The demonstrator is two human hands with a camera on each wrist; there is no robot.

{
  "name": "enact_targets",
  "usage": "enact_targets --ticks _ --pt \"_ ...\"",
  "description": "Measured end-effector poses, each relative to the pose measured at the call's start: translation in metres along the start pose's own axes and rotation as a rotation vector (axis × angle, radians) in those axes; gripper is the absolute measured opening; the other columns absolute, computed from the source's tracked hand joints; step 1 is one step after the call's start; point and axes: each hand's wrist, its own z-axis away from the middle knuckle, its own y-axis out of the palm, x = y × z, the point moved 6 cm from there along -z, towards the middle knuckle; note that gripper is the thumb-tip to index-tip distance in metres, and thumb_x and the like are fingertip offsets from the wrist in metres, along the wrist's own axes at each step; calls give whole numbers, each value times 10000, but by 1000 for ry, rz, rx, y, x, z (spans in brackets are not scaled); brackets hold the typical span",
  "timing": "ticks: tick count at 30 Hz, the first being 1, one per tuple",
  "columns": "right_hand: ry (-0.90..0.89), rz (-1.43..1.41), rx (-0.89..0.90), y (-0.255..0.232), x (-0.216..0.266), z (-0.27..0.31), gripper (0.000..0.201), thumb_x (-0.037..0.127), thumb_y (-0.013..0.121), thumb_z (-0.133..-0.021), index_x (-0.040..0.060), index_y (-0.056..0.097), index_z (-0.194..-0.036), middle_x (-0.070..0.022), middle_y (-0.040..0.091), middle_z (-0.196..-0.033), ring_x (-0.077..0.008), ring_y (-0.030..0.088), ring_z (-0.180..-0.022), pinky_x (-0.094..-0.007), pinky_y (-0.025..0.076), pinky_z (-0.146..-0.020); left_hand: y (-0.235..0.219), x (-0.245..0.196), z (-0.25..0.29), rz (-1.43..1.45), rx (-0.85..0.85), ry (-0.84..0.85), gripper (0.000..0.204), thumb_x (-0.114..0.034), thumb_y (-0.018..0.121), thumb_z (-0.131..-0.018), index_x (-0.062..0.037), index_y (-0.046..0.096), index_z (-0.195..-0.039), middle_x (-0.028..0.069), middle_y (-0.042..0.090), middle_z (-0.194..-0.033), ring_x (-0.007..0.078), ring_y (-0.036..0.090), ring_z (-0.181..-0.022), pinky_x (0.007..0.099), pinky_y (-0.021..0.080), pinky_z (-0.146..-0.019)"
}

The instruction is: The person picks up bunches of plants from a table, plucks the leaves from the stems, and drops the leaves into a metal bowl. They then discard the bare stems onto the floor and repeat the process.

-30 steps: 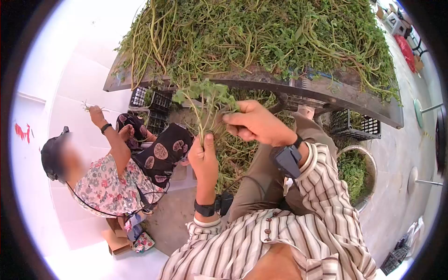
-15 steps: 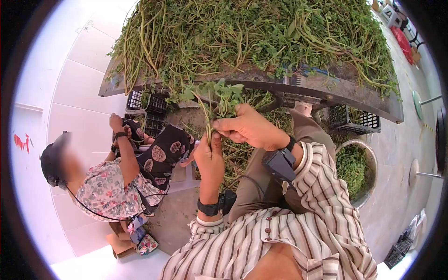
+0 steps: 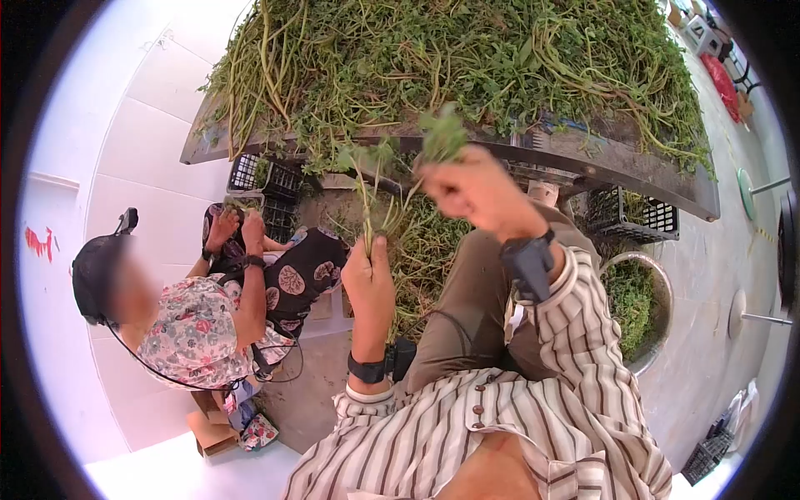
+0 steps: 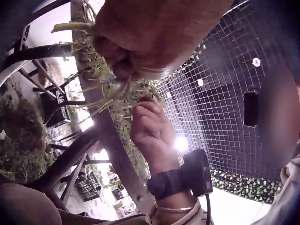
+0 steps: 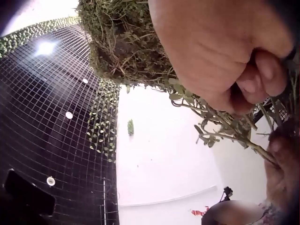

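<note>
My left hand (image 3: 368, 287) grips the lower ends of a small bunch of leafy green stems (image 3: 367, 212), which point up from the thumb and fingers. To its right and a little higher, my right hand (image 3: 483, 193) is blurred, its fingers curled. A leafy sprig (image 3: 443, 137) sticks up from those fingers. In the right wrist view the curled right hand (image 5: 215, 51) is close to the stems (image 5: 234, 133) that run to the left fingers. The left wrist view has the left hand (image 4: 154, 37) large at the top, with the right hand (image 4: 152, 131) below it.
A table (image 3: 633, 179) heaped with tangled greens (image 3: 467, 67) stands in front. Black crates (image 3: 637, 221) sit beneath it, and more greens (image 3: 425, 267) lie on the floor. A round tub (image 3: 664, 292) of greens is at right. Another person (image 3: 200, 325) sits at left.
My right hand first came in to the left hand's stems, then moved up and right away from them with a leafy sprig. The left hand keeps its hold. The seated person's hands have lowered.
</note>
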Motion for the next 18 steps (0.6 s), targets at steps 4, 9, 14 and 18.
enact_targets --ticks 4,9,14,18 --pt "193 -105 10 21 -26 -3 194 66 559 -795 25 494 -617 20 410 -526 -44 301 -403 -222 195 -381 3 -7 -4 -142 16 66 247 -221 493 -915 18 538 -877 136 475 -599 245 410 -516 329 346 -488" --pt "248 -127 153 33 -44 -2 172 98 577 -832 23 509 -693 20 422 -538 -40 322 -409 -212 203 -376 16 -10 -2 -269 40 194 193 -179 519 -890 9 531 -847 189 504 -611 351 470 -523 375 356 -469" --pt "195 -122 32 24 -39 -2 142 88 597 -814 33 514 -713 22 425 -541 -34 328 -406 -207 207 -372 17 -16 -2 -283 48 256 175 -155 525 -882 -10 513 -785 185 494 -591 346 489 -521 383 352 -461" --pt "164 -110 -83 15 -23 -3 189 109 605 -799 43 496 -659 10 438 -546 -49 320 -411 -233 209 -383 16 -25 -1 -308 110 194 208 -157 518 -886 -7 494 -743 179 492 -586 340 482 -523 382 355 -469"
